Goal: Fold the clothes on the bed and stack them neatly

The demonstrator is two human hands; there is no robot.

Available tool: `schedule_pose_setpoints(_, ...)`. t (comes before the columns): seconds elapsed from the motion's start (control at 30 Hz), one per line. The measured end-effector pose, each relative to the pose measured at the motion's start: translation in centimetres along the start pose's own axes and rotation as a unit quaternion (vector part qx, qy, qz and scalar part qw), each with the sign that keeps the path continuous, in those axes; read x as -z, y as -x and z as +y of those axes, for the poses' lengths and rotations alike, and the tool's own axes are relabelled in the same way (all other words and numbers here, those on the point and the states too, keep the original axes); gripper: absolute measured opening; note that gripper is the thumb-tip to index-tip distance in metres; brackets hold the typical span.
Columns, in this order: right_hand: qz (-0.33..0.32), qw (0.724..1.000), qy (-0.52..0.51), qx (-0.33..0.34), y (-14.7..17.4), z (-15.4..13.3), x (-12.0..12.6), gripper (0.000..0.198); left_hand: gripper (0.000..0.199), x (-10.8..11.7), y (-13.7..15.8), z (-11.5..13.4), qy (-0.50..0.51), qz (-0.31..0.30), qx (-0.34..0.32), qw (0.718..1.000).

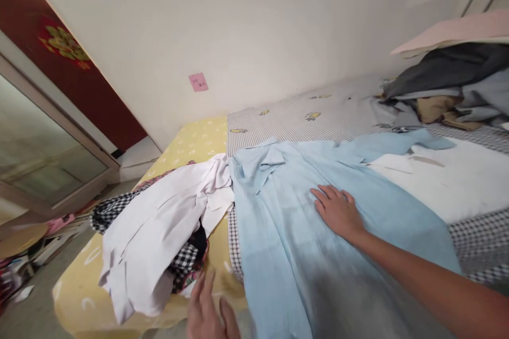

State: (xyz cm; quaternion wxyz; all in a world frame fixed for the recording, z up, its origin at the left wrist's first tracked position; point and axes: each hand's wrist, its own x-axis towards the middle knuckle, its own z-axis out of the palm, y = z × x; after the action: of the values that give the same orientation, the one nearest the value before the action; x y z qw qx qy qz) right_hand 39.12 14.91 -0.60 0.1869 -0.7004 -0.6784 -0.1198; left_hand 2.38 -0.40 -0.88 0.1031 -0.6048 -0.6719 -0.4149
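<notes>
A light blue collared shirt [270, 238] lies spread over the bed, its collar toward the wall and one sleeve stretched out to the right. My right hand [338, 212] rests flat on the shirt's body, fingers spread. At the bottom edge of the view my left hand [210, 307] is partly cut off; its fingers are extended and it holds nothing. It is between the blue shirt and a crumpled white garment [159, 228]. Beneath the white garment, black-and-white checked cloth [186, 259] sticks out.
Yellow bedding [202, 137] covers the bed's left part, a grey patterned sheet [286, 119] the rest. White cloth [457, 180] lies right of the shirt. Dark and grey clothes [445, 74] are piled at the far right. A white wall [254, 26] rises behind the bed.
</notes>
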Motion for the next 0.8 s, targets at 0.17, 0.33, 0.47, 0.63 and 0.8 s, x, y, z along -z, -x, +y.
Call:
schedule_pose_setpoints(0.17,-0.001,1.0,0.01,0.001,-0.1,0.0,-0.2,0.045,0.064,-6.0,-10.4,7.9,-0.076,-0.031,-0.147,0.986)
schedule_pose_setpoints(0.33,-0.008,1.0,0.0,0.002,0.2,0.1,-0.3,0.045,0.049,-12.8,-13.9,6.7,-0.115,-0.205,-0.145,0.961)
schedule_pose_setpoints(0.47,-0.028,0.999,-0.024,-0.011,-1.0,0.6,-0.3,0.041,0.049,-15.3,-12.8,4.6,-0.145,-0.195,-0.139,0.96)
schedule_pose_setpoints(0.63,-0.072,0.994,-0.083,-0.001,-7.8,-1.2,1.2,0.039,0.049,-16.1,-12.2,4.2,-0.138,-0.145,-0.152,0.968)
schedule_pose_setpoints(0.8,-0.067,0.99,-0.046,0.118,-14.0,-5.8,0.3,0.043,0.049,-16.2,-12.1,4.2,-0.135,-0.132,-0.149,0.971)
